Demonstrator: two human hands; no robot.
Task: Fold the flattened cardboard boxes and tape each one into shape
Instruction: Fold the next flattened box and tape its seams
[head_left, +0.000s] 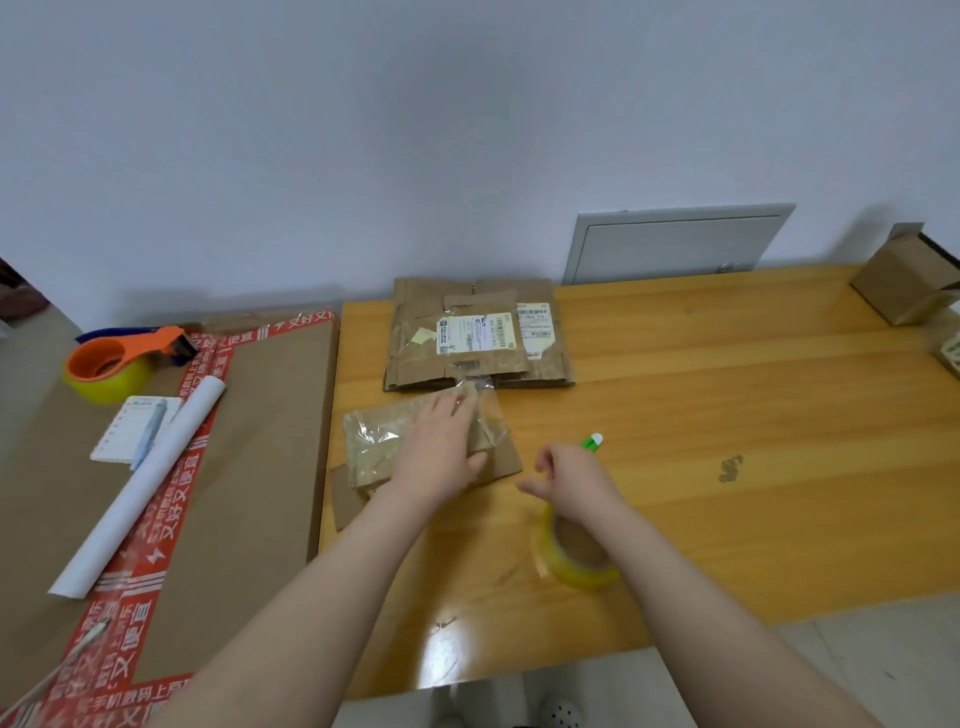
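Observation:
A small cardboard box (374, 441), shiny with clear tape, lies on the wooden table (727, 415) in front of me. My left hand (441, 452) presses flat on its top, fingers stretched toward a loose strip of clear tape (480, 387) sticking up at the far edge. My right hand (566, 480) hovers to the right of the box with fingers loosely curled, holding nothing that I can see. A roll of yellowish tape (576, 558) stands under my right wrist. A stack of flattened boxes (478, 338) with labels lies behind.
A green-and-white cutter (592, 442) lies just beyond my right hand. On the big cardboard sheet (270, 441) at left sit an orange tape dispenser (119, 364), a notepad (130, 426) and a white paper roll (145, 483). A folded box (909, 280) stands far right.

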